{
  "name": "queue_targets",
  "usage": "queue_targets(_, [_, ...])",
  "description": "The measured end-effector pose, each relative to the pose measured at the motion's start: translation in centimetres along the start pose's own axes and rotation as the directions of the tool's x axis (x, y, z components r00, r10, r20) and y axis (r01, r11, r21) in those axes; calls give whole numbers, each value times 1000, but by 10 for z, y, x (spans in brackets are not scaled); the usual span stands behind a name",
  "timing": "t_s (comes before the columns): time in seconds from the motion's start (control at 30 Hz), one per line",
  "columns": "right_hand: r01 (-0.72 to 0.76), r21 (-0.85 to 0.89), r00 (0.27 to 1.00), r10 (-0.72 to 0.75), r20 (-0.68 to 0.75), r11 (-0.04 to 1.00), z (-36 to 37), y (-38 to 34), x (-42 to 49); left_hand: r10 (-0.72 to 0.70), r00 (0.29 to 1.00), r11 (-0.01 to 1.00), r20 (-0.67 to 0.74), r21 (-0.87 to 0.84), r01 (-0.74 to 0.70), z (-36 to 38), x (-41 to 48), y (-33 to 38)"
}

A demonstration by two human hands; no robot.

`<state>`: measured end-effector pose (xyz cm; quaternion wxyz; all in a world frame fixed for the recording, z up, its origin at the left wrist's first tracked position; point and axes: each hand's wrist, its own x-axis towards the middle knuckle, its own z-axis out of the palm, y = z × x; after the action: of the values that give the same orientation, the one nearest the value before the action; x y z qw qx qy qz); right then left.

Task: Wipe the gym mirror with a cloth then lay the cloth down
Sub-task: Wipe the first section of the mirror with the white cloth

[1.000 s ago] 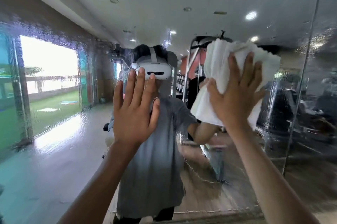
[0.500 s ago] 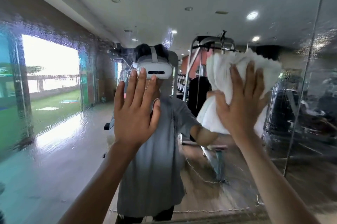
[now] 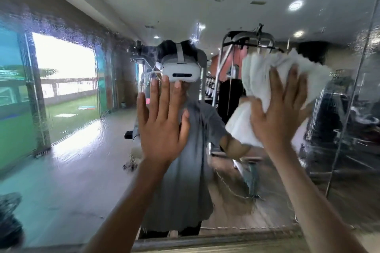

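Observation:
The gym mirror (image 3: 78,166) fills the view, wet and streaked with water on its left part. A white cloth (image 3: 261,75) lies bunched against the glass at the upper right. My right hand (image 3: 279,112) presses it flat to the mirror with straight, spread fingers. My left hand (image 3: 162,121) is raised in front of the glass at the centre, fingers straight and holding nothing; whether it touches the glass I cannot tell.
A vertical mirror seam (image 3: 353,92) runs down the right side. The mirror's lower frame (image 3: 216,240) crosses the bottom. The reflection shows a person in a grey shirt and gym machines (image 3: 246,42) behind.
My right hand has slid the cloth down and slightly right over the glass. My left hand has stayed almost where it was.

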<state>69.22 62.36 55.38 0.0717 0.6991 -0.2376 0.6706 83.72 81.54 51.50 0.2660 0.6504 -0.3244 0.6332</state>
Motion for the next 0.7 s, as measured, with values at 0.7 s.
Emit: queue_targets(0.7, [314, -56, 948, -309, 76, 948, 6, -22, -95, 47, 999, 999, 14, -13, -47, 2, -57, -2])
